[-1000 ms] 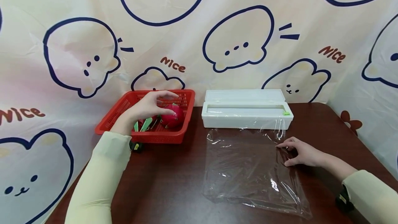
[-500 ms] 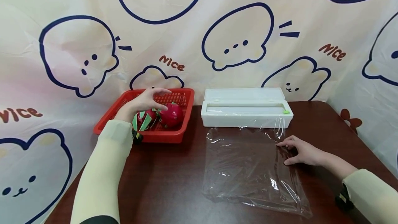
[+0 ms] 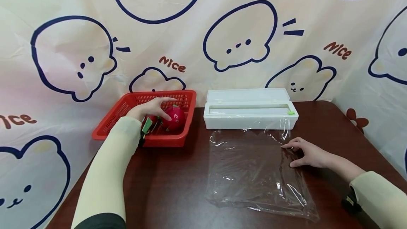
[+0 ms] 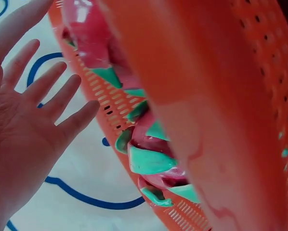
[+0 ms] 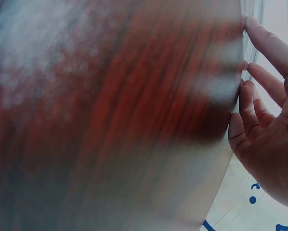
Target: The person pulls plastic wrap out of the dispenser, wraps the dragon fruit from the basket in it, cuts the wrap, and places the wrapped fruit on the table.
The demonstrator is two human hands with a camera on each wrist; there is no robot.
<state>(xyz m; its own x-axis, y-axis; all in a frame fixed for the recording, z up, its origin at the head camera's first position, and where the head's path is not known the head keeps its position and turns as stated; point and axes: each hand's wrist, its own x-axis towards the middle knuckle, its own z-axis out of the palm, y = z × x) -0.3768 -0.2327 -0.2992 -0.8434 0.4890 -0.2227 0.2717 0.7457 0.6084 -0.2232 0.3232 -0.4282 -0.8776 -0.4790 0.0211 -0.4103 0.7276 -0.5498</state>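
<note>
Red fruit [image 3: 176,118], far left: my left hand [image 3: 151,109], fingers spread, has dropped closer, seemingly within reach. Right hand [image 3: 309,154] rests relaxed on film [image 3: 245,172].

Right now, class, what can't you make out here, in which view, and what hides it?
Head: much of the leafy fruit, behind the left hand and sleeve.
Head: pale specks on the rounder fruit, too small to identify.
Left wrist: both fruits' near sides, behind the basket's wall.
Right wrist: the table, blurred; the right hand, partly cut off by the edge.
</note>
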